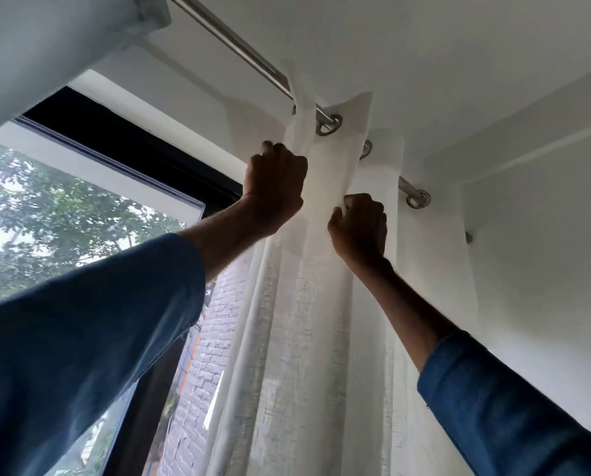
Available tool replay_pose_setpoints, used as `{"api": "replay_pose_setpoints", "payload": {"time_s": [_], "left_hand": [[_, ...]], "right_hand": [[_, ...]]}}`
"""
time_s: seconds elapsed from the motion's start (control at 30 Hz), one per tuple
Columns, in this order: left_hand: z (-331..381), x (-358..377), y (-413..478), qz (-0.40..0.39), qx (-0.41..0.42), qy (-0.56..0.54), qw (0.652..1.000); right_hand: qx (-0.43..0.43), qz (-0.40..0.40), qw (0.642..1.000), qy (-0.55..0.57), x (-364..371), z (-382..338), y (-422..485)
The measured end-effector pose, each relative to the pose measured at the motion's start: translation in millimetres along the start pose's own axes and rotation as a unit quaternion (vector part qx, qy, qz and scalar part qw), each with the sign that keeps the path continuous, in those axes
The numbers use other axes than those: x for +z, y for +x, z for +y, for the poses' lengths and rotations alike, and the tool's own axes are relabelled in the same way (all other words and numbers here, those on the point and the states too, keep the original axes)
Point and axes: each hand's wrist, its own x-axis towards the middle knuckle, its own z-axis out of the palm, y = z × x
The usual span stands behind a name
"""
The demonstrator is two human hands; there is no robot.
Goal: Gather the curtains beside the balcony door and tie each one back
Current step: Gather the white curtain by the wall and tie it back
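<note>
The white sheer curtain point(325, 304) hangs from the metal curtain rod point(239, 46) by metal eyelets point(329, 124), bunched into vertical folds toward the rod's wall end. Its top hem sits just below the rod, close under the ceiling point(424, 46).

The left hand point(275, 187) is clenched on the curtain's window-side edge, just below the rod, fingers wrapped into the fabric. The right hand point(359, 228) is closed on a fold of the same curtain, a little lower than the left hand and on the side toward the rod's end bracket point(418, 199). Both forearms reach upward; both wear blue sleeves point(91, 338).

A second curtain point(47, 46), grey-white, is bunched at the rod's other end, well apart from the sheer one.

Below the rod, between the two curtains, the dark frame of the balcony door point(143, 146) is visible. Through the glass, green tree foliage point(47, 207) shows, and a brick wall point(215, 338) is seen beside and partly through the sheer fabric.

No tie-back is identifiable on either curtain.
</note>
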Motion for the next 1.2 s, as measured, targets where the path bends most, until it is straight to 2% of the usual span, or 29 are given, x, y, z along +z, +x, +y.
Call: {"api": "replay_pose_setpoints", "payload": {"time_s": [0.17,0.3,0.53,0.63,0.8,0.93,1.1,1.2], "left_hand": [[-29,1,2,-0.030,-0.048,-0.026,0.998],[-57,-13,2,-0.021,-0.057,-0.049,0.997],[-99,-39,5,0.002,-0.073,-0.061,0.995],[-105,-43,0,0.006,-0.059,-0.070,0.996],[-91,-47,-14,0.018,-0.001,-0.089,0.996],[-71,-45,-29,0.026,0.075,-0.064,0.995],[-53,-38,-52,0.046,0.095,-0.066,0.992],[-43,-36,-64,0.066,0.105,-0.118,0.985]], "right_hand": [[-0.062,-0.011,0.997,0.041,15,-49,9],[-0.101,-0.051,0.989,0.093,13,-92,13],[-0.186,-0.038,0.971,0.143,-3,-142,7],[-0.177,-0.032,0.968,0.177,-7,-144,6],[-0.088,-0.026,0.971,0.220,0,-121,-9],[-0.100,-0.004,0.980,0.170,-3,-98,-29],[-0.114,0.016,0.981,0.159,-9,-78,-51],[-0.118,0.032,0.978,0.167,-9,-71,-58]]}}
